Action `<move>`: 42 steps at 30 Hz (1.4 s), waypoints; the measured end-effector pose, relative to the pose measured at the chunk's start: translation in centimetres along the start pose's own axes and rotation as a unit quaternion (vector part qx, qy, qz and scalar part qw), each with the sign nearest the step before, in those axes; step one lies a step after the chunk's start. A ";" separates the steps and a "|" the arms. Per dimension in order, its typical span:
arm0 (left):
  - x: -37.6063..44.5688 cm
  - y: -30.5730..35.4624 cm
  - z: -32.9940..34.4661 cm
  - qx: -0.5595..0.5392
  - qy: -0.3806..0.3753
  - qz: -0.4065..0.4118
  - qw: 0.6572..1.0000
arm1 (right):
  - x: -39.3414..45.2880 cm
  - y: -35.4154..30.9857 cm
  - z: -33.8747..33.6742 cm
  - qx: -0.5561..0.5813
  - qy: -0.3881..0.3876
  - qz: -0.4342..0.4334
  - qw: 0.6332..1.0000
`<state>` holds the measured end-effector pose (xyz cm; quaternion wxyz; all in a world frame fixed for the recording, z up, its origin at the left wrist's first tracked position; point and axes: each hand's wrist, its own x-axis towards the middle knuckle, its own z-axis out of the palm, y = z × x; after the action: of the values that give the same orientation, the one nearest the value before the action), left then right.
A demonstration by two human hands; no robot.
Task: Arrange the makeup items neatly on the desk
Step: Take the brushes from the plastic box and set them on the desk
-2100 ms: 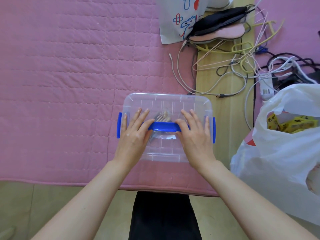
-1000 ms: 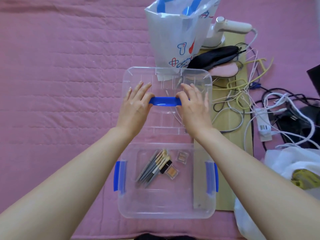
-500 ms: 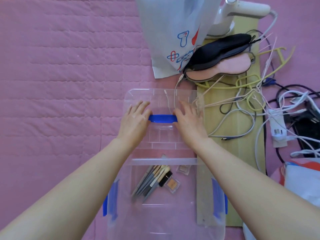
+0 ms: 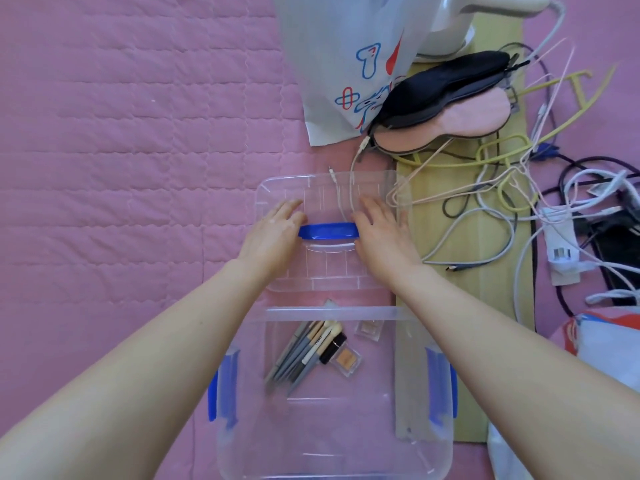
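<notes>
Makeup items: a bunch of makeup brushes (image 4: 304,355) and two small eyeshadow pans (image 4: 346,359) lie in the far part of the clear storage box (image 4: 332,441). The box is open and sits on the pink quilted mat (image 4: 121,150), close to the person.
Lid: the clear lid (image 4: 329,275) lies flat on the mat just past the box. Its blue handle (image 4: 328,230) runs across the middle. The lid's right end lies over some loose cables (image 4: 349,188).
Left hand (image 4: 273,233): it rests flat on the lid at the left end of the handle. Its fingers (image 4: 289,207) are straight and hold nothing.
Right hand (image 4: 384,233): it rests flat on the lid at the right end of the handle. Its fingers are straight too and grip nothing.
Step in hand: it looks like the lid is being put aside, so the box is open for use. No makeup item is out yet.
Next move: the hands likely need to let go of the lid, come back to the box and pick up the brushes or a pan. The brushes lie close together, so taking them as a bunch may be easiest.
Around: a white printed plastic bag (image 4: 346,64) and two sleep masks (image 4: 446,98) lie beyond the lid, with tangled cords to the right.
</notes>
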<state>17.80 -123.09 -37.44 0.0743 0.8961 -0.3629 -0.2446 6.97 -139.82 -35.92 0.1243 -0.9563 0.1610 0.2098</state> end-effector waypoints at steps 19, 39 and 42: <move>-11.7 5.2 -6.3 -0.111 0.210 0.015 0.971 | -9.6 -5.2 -6.9 0.043 0.105 -0.053 0.992; -20.6 6.9 3.9 -0.101 0.031 -0.090 0.990 | -20.4 -4.9 2.4 0.073 0.032 -0.036 0.996; -19.7 6.7 5.1 -0.095 -0.055 -0.137 0.984 | -19.5 -4.1 3.6 0.082 -0.057 0.019 0.995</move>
<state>-0.97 -114.24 -32.26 0.1047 0.9115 -0.2149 -0.3348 -9.62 -129.98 -29.81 0.2070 -0.9261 0.1886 0.2529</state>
